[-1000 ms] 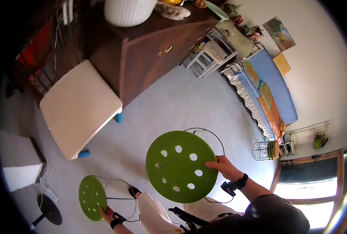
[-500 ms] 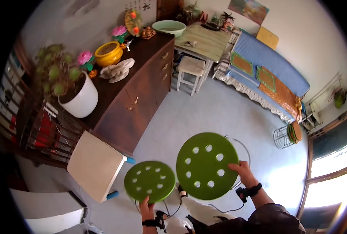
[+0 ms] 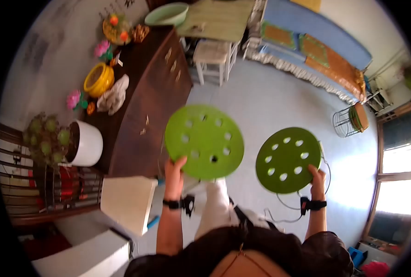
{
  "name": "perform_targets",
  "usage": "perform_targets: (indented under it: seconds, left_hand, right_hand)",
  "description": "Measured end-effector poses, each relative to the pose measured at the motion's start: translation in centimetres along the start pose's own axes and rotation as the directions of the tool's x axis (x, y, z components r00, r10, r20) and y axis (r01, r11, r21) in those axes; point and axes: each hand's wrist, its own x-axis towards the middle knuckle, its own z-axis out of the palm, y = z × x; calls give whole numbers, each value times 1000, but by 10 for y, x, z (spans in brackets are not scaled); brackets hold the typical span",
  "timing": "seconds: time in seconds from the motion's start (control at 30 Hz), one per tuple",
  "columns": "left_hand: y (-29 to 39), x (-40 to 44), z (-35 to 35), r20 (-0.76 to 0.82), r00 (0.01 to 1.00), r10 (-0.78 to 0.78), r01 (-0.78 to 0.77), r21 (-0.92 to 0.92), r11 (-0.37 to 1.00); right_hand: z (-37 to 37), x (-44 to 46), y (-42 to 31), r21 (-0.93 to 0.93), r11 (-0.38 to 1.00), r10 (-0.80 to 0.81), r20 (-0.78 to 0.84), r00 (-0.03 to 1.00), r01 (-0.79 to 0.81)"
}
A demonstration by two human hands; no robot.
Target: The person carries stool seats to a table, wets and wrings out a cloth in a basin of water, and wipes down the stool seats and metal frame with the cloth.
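Two round green stools, each with a ring of holes in its seat, are in my hands. My left hand (image 3: 174,171) grips the near left edge of the left green stool (image 3: 203,138), thumb on top of the seat. At the near right edge of the right green stool (image 3: 286,159), my right hand (image 3: 317,179) is closed with its thumb on top. Thin metal legs show in part beneath the right stool; those of the left one are mostly hidden by its seat. The two seats are apart from each other.
A dark wooden cabinet (image 3: 141,111) with a yellow pot (image 3: 99,80) stands left, beside a potted succulent (image 3: 48,138). A cream chair-like piece (image 3: 127,201) is near left. Beyond are a white stool (image 3: 211,53), a blue sofa (image 3: 316,27) and a wire-framed round stool (image 3: 351,121).
The left stool has come up and forward, looking larger now. The right stool has shifted to the right. My view has turned, and both hands keep their hold.
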Motion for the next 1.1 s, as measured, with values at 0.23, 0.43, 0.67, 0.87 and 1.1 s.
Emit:
perform_targets:
  seconds: [0.23,0.43,0.67,0.87,1.1]
  left_hand:
    - [42,120,44,97,995,-25,20,50,999]
    - [95,210,106,197,977,-83,66,96,993]
    - [175,316,217,244,961,-131,112,92,989]
    - [212,441,284,381,916,-125,210,-189,959]
    - [226,603,320,377,926,-12,185,-428,885]
  right_hand:
    - [19,72,6,13,988,156,-59,986,-155]
    - [58,157,-9,135,953,284,-75,956,-272]
    - [109,250,-70,277,940,246,-142,959,-200]
    - [144,370,-118,258,957,150,-66,986,-129]
    - [185,504,-142,95,954,278,65,958,-283]
